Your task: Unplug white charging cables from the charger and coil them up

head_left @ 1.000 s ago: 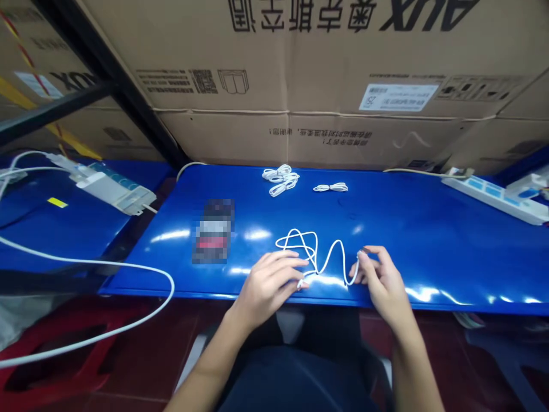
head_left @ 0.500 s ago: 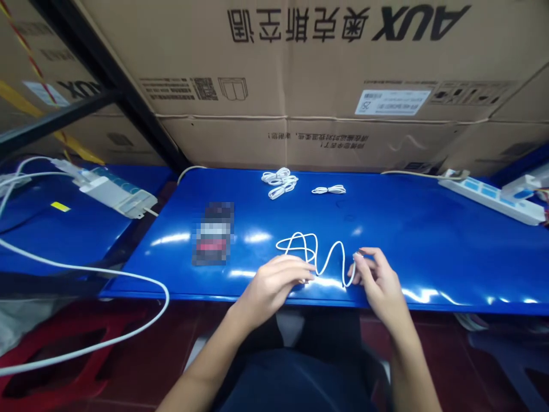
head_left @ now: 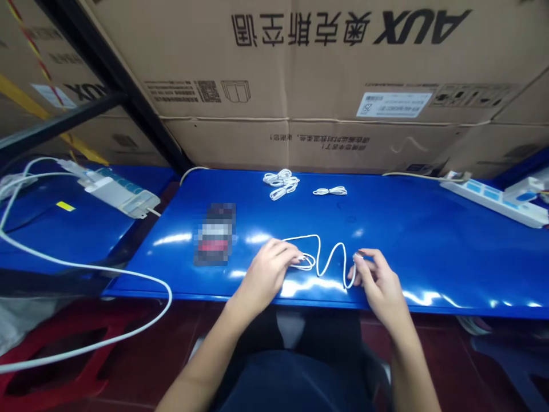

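A loose white cable (head_left: 325, 264) lies in bends on the blue tabletop (head_left: 429, 240) between my hands. My right hand (head_left: 380, 277) pinches one end of it between thumb and fingers, close to the table's front edge. On the other side, my left hand (head_left: 270, 269) has its fingers closed on the cable near its looped part, and part of the loop is hidden under that hand. Farther back lie a bundle of coiled white cables (head_left: 281, 183) and a single tied white cable (head_left: 330, 191), both apart from my hands.
A blurred-out flat object (head_left: 215, 234) lies left of my left hand. Power strips stand at the right (head_left: 493, 200) and left (head_left: 122, 194). A large cardboard box (head_left: 321, 68) rises behind the table. A thick white cord (head_left: 167, 297) hangs at the left.
My left hand has moved back and slightly left, over the looped part of the cable, which is now drawn tighter. The right hand stays in place with its end.
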The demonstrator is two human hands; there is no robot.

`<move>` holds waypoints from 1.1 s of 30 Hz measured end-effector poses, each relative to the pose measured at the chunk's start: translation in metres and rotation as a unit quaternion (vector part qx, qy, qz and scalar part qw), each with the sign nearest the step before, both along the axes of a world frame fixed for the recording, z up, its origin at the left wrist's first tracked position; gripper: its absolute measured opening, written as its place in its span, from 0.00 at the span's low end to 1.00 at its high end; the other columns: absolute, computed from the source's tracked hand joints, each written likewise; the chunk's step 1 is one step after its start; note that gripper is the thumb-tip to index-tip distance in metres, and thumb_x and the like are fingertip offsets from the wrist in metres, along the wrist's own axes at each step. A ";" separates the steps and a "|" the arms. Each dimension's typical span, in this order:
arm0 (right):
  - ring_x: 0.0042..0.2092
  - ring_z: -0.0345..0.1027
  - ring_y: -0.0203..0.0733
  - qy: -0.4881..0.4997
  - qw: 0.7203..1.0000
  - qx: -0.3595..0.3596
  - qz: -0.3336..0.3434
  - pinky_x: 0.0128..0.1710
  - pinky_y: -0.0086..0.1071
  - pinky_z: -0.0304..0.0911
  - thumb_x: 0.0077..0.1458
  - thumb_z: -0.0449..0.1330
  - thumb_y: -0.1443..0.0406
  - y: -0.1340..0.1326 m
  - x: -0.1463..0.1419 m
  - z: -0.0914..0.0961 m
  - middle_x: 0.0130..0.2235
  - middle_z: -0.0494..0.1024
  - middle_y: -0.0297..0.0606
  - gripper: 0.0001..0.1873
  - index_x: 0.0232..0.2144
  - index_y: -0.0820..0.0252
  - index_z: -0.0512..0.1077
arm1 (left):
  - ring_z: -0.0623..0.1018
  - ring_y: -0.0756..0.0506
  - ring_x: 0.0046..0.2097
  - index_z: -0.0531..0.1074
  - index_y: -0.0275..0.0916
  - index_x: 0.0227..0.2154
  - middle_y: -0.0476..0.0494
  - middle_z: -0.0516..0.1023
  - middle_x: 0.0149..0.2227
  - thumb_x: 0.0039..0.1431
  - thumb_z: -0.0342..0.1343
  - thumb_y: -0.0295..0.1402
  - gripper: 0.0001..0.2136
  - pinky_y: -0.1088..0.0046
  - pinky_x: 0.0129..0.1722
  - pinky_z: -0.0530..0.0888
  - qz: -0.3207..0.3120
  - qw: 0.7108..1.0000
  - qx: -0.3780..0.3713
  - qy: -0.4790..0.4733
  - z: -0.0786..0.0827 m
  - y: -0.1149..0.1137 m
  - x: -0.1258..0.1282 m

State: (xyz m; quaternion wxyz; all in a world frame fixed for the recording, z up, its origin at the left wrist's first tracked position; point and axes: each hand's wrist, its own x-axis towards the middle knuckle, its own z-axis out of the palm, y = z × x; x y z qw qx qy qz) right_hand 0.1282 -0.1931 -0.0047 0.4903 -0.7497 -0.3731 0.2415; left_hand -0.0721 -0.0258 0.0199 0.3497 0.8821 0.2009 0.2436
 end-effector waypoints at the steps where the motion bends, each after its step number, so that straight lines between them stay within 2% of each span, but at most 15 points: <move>1: 0.27 0.70 0.44 0.003 1.000 -0.002 0.000 0.29 0.36 0.66 0.67 0.53 0.49 0.000 0.000 0.001 0.28 0.78 0.35 0.17 0.46 0.54 0.65 | 0.73 0.38 0.59 0.77 0.41 0.39 0.39 0.79 0.54 0.68 0.48 0.24 0.12 0.57 0.56 0.72 -0.014 0.999 0.025 0.018 0.001 0.001 0.002; 3: 0.27 0.71 0.44 0.012 1.000 -0.005 0.002 0.30 0.36 0.66 0.67 0.54 0.49 0.000 0.000 0.001 0.28 0.79 0.36 0.18 0.46 0.55 0.65 | 0.61 0.35 0.69 0.77 0.41 0.40 0.38 0.68 0.65 0.67 0.46 0.22 0.14 0.53 0.62 0.68 -0.048 0.993 0.080 0.072 0.002 0.003 0.005; 4: 0.27 0.71 0.45 0.015 1.000 -0.005 0.003 0.30 0.36 0.66 0.67 0.54 0.49 0.000 0.001 0.001 0.28 0.79 0.37 0.18 0.47 0.55 0.66 | 0.58 0.35 0.70 0.76 0.40 0.42 0.38 0.66 0.67 0.67 0.45 0.20 0.15 0.52 0.63 0.67 -0.065 0.987 0.105 0.101 0.001 0.004 0.006; 6: 0.27 0.71 0.45 0.023 1.000 -0.003 -0.002 0.30 0.37 0.67 0.66 0.55 0.48 -0.001 0.002 0.000 0.27 0.79 0.37 0.19 0.46 0.56 0.66 | 0.61 0.37 0.69 0.75 0.40 0.44 0.38 0.67 0.66 0.65 0.45 0.17 0.17 0.54 0.62 0.68 -0.084 0.977 0.140 0.139 -0.001 0.004 0.007; 9: 0.26 0.74 0.45 0.099 0.995 0.010 -0.001 0.29 0.37 0.70 0.62 0.59 0.46 -0.002 0.005 0.000 0.26 0.79 0.36 0.21 0.45 0.55 0.66 | 0.68 0.37 0.63 0.75 0.41 0.44 0.39 0.71 0.62 0.64 0.47 0.18 0.16 0.55 0.57 0.71 -0.062 0.970 0.180 0.153 -0.007 0.003 0.006; 12: 0.25 0.76 0.46 0.227 0.973 0.006 0.040 0.26 0.36 0.72 0.57 0.64 0.46 0.000 0.006 0.007 0.25 0.79 0.35 0.23 0.43 0.55 0.66 | 0.75 0.38 0.51 0.75 0.41 0.44 0.38 0.74 0.56 0.66 0.48 0.22 0.13 0.59 0.48 0.75 -0.031 0.967 0.197 0.159 -0.011 -0.001 0.004; 15: 0.27 0.78 0.46 0.284 0.956 -0.004 0.079 0.27 0.37 0.74 0.55 0.66 0.47 0.006 0.001 0.014 0.26 0.79 0.35 0.22 0.41 0.55 0.66 | 0.76 0.42 0.40 0.73 0.40 0.45 0.39 0.75 0.47 0.69 0.46 0.25 0.11 0.64 0.40 0.74 -0.008 0.964 0.202 0.173 -0.012 -0.007 0.001; 19: 0.34 0.78 0.45 0.282 0.955 0.011 0.088 0.33 0.37 0.76 0.56 0.66 0.49 0.014 -0.008 0.013 0.32 0.78 0.36 0.19 0.39 0.54 0.67 | 0.76 0.42 0.38 0.72 0.39 0.47 0.40 0.75 0.42 0.70 0.44 0.25 0.12 0.66 0.39 0.73 0.026 0.959 0.208 0.189 -0.014 -0.013 -0.001; 22: 0.38 0.74 0.44 0.219 0.971 0.012 0.091 0.34 0.34 0.73 0.59 0.64 0.49 0.017 -0.016 0.009 0.36 0.76 0.37 0.18 0.38 0.55 0.69 | 0.76 0.42 0.38 0.71 0.39 0.50 0.41 0.75 0.41 0.71 0.44 0.26 0.13 0.66 0.39 0.73 0.053 0.956 0.212 0.195 -0.016 -0.014 -0.001; 24: 0.38 0.70 0.42 0.146 0.985 0.000 0.087 0.31 0.30 0.69 0.60 0.62 0.49 0.017 -0.020 0.007 0.36 0.73 0.37 0.17 0.38 0.55 0.70 | 0.76 0.42 0.39 0.71 0.38 0.50 0.41 0.75 0.42 0.72 0.43 0.27 0.13 0.65 0.40 0.74 0.062 0.955 0.216 0.196 -0.016 -0.014 -0.001; 27: 0.33 0.66 0.40 0.076 0.994 -0.018 0.079 0.28 0.29 0.63 0.61 0.61 0.47 0.018 -0.024 0.006 0.33 0.71 0.35 0.19 0.36 0.56 0.71 | 0.74 0.40 0.47 0.72 0.38 0.47 0.38 0.74 0.48 0.73 0.42 0.30 0.13 0.64 0.45 0.74 0.051 0.954 0.225 0.193 -0.014 -0.015 -0.003; 30: 0.29 0.66 0.38 0.112 0.990 -0.037 0.075 0.25 0.28 0.63 0.60 0.61 0.46 0.018 -0.024 0.006 0.32 0.71 0.34 0.20 0.36 0.56 0.68 | 0.74 0.40 0.49 0.73 0.38 0.46 0.38 0.74 0.50 0.72 0.45 0.30 0.12 0.64 0.47 0.74 0.033 0.950 0.231 0.209 -0.011 -0.022 -0.006; 33: 0.30 0.72 0.39 0.221 0.970 -0.050 0.094 0.29 0.32 0.72 0.59 0.62 0.45 0.015 -0.028 0.010 0.35 0.71 0.32 0.21 0.39 0.54 0.66 | 0.75 0.38 0.44 0.74 0.37 0.45 0.37 0.76 0.43 0.67 0.46 0.23 0.12 0.63 0.41 0.75 0.051 0.939 0.230 0.251 -0.010 -0.032 -0.005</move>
